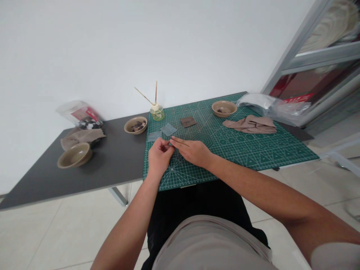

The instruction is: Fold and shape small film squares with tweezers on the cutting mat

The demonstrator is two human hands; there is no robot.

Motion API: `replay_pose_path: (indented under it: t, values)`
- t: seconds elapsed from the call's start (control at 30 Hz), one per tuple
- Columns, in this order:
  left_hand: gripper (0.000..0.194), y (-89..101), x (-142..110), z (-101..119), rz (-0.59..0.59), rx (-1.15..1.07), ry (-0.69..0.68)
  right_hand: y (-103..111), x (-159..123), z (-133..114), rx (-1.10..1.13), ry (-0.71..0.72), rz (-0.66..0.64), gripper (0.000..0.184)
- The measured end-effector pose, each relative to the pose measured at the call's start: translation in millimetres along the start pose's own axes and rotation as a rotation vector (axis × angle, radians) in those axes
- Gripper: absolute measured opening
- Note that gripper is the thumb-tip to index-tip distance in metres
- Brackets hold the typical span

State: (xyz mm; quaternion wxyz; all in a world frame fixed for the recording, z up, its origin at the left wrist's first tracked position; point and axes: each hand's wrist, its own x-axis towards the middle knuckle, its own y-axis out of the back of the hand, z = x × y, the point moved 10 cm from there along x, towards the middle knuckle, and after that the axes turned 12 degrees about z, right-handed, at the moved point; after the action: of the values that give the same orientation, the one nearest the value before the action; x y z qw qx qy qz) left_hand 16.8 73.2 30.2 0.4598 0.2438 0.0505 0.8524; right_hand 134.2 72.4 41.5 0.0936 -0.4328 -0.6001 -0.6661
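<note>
My left hand and my right hand meet at the fingertips above the green cutting mat. Both are closed in a pinch around something small that their fingers hide. Just beyond them lie a pale grey-blue square and a second pale piece, partly behind my left hand. A brown square rests a little farther off to the right on the mat.
Left of the mat stand a bowl of dark and brown bits, another bowl, cloth and a bag. A reed diffuser is at the back. Rightward are a bowl, crumpled cloth and plastic bag.
</note>
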Motion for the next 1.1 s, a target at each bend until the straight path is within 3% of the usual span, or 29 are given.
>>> replay_pose_path:
  t: [0.17,0.37,0.53,0.67,0.97,1.1]
  values:
    - [0.016,-4.0,-1.7,-5.1,-0.031,-0.053,0.048,1.6,0.2,7.0,0.045,-0.074,0.017,0.045]
    - [0.019,-0.2,-1.6,1.6,-0.002,0.012,-0.036,2.3,0.0,-1.2,0.024,0.002,0.008,0.044]
    - [0.014,-2.9,-2.0,0.1,-0.023,-0.047,-0.028,3.6,0.0,6.1,0.04,-0.065,0.03,0.046]
    - [0.015,-1.4,-1.9,0.6,-0.009,-0.043,-0.045,2.6,-0.5,1.9,0.047,-0.028,0.013,0.046]
    - [0.021,1.7,-0.5,0.8,0.042,-0.248,-0.029,5.9,2.4,11.3,0.069,-0.114,0.03,0.043]
    - [0.023,-2.0,1.0,2.9,0.008,-0.388,0.008,10.8,2.5,14.6,0.063,-0.134,0.066,0.043]
